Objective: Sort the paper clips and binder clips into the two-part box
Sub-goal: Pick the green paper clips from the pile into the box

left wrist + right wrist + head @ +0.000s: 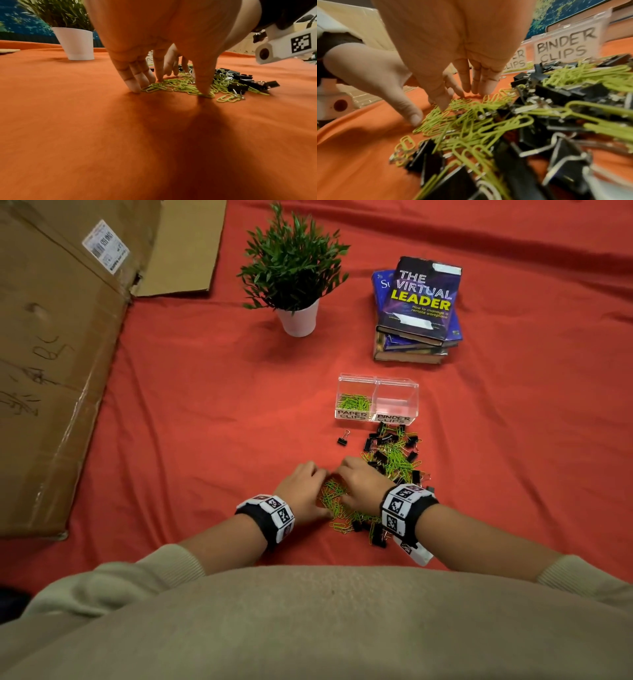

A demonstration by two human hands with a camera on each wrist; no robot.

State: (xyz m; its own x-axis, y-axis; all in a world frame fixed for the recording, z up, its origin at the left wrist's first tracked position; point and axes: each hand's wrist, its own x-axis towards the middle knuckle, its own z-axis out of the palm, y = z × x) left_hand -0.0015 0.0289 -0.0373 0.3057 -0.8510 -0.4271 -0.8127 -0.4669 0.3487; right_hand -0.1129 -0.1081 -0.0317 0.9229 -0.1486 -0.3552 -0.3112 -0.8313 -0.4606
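Note:
A clear two-part box stands on the red cloth; its left part, labelled PAPER CLIPS, holds green paper clips, and the right part, labelled BINDER CLIPS, looks bare. In front of it lies a mixed heap of black binder clips and green paper clips. My left hand and right hand stand fingertips down on either side of a small bunch of green paper clips. The fingers are fairly straight and touch the clips.
One binder clip lies alone left of the heap. A potted plant and a stack of books stand behind the box. A big flattened cardboard box covers the left side. Red cloth lies between.

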